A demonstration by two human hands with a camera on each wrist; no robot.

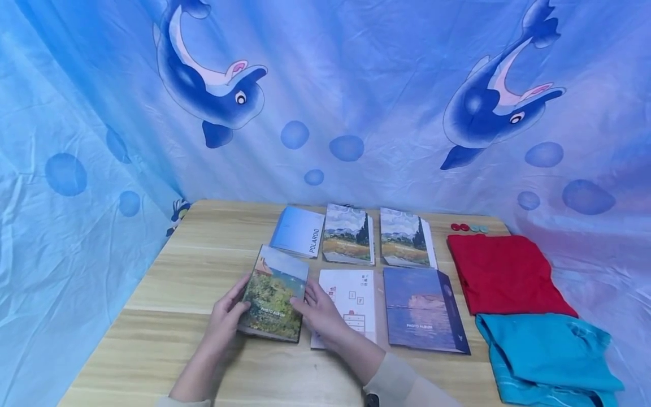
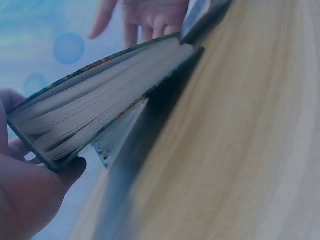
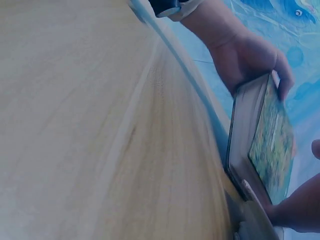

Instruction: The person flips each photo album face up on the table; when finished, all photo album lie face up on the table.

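We see a tabletop (image 1: 203, 265) of pale wood with a smooth, matt grain. The album (image 1: 274, 294) in our grip has a printed cover with a slight sheen, and its thick paper pages (image 2: 95, 105) look matt and cream. The blue album (image 1: 422, 311) looks glossy too. The white sheet (image 1: 351, 299) is plain matt paper. The red cloth (image 1: 503, 271) and teal cloth (image 1: 549, 350) are soft, matt fabric. The backdrop (image 1: 356, 85) is thin creased cloth with a faint shine.

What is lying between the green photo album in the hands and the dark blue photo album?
A white printed sheet lies between the green album and the blue album; the head view shows it.
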